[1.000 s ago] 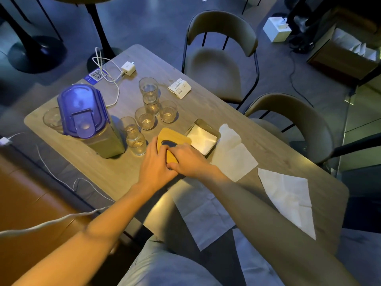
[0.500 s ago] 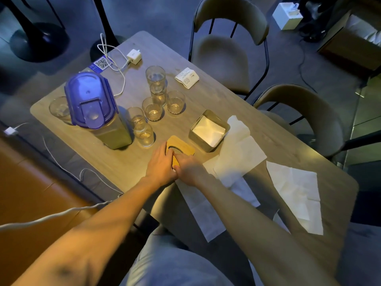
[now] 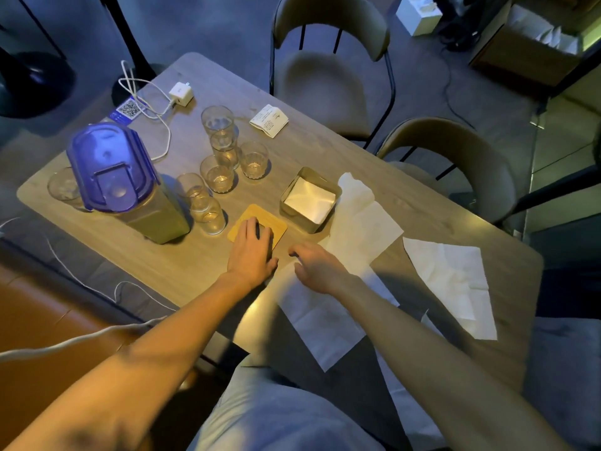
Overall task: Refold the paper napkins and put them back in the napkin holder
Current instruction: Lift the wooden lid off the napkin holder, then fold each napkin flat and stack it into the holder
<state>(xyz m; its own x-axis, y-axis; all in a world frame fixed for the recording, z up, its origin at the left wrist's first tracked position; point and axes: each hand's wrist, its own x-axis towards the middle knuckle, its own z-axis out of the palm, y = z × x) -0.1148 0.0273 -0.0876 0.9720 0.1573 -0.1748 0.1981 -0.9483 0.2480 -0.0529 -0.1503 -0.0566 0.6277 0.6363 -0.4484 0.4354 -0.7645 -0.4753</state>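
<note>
L hand (image 3: 252, 252) flat on wooden lid (image 3: 277, 226), left-front of napkin holder (image 3: 300, 221): reads as parking it so holder's open for refills | R hand (image 3: 317, 265) empty, fingers loosely curled, over unfolded napkin (image 3: 320, 320) front of holder; touching it? too dim to tell | 2nd napkin (image 3: 361, 229) against holder's right side, not yet refolded

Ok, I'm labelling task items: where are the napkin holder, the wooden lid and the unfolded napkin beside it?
napkin holder (image 3: 296, 220): head view, near-left wall.
wooden lid (image 3: 279, 230): head view, bare right corner.
unfolded napkin (image 3: 364, 229): head view, its middle.
</note>
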